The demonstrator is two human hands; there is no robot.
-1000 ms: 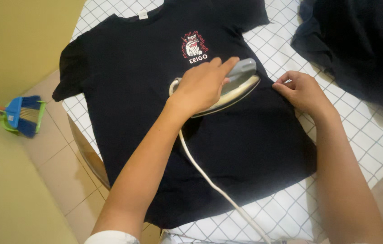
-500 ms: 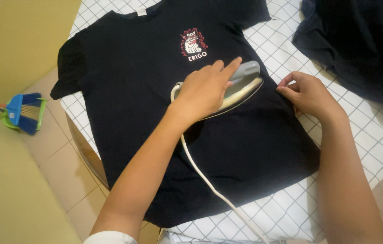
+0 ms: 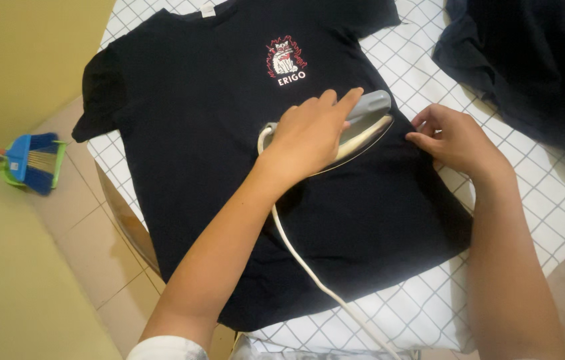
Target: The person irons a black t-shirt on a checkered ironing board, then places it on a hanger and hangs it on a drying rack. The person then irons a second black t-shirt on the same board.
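On the white checked cloth (image 3: 429, 307) I keep the black T-shirt (image 3: 216, 153) spread flat, my left hand (image 3: 309, 137) closed around the iron (image 3: 362, 127) mid-shirt, my right hand (image 3: 459, 143) pinching the right hem so the fabric lies taut.

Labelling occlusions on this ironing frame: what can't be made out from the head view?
- Iron handle and rear: covered by the left hand.
- Iron soleplate: face down on the black T-shirt.
- White cord: runs off the bottom edge, plug unseen.
- Second dark garment: cut by the top and right edges, type unclear.
- Broom: handle cut by the left edge.
- Right hand fingertips: curled on the shirt edge, grip unclear.
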